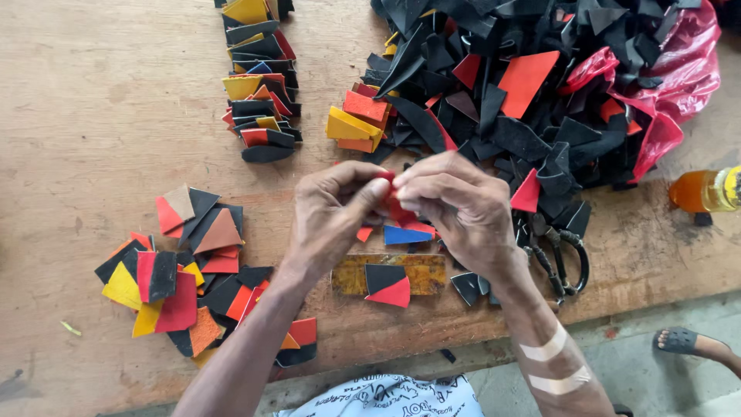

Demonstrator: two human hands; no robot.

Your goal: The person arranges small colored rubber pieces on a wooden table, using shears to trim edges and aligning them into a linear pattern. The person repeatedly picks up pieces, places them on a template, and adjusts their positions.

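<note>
Both hands, left hand (332, 212) and right hand (455, 208), pinched a small red piece (395, 202) above the wooden table (93, 100); joining or folding apparently underway, next needing steady fingertip alignment.

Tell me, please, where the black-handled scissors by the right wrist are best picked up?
Take the scissors by the looped handles, coming from the table's near edge: the loops lie flat and exposed there, while the blades point into the scrap pile, partly hidden behind the right hand.

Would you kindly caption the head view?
Both hands, left hand and right hand, pinch a red scrap among leather offcuts.
</note>
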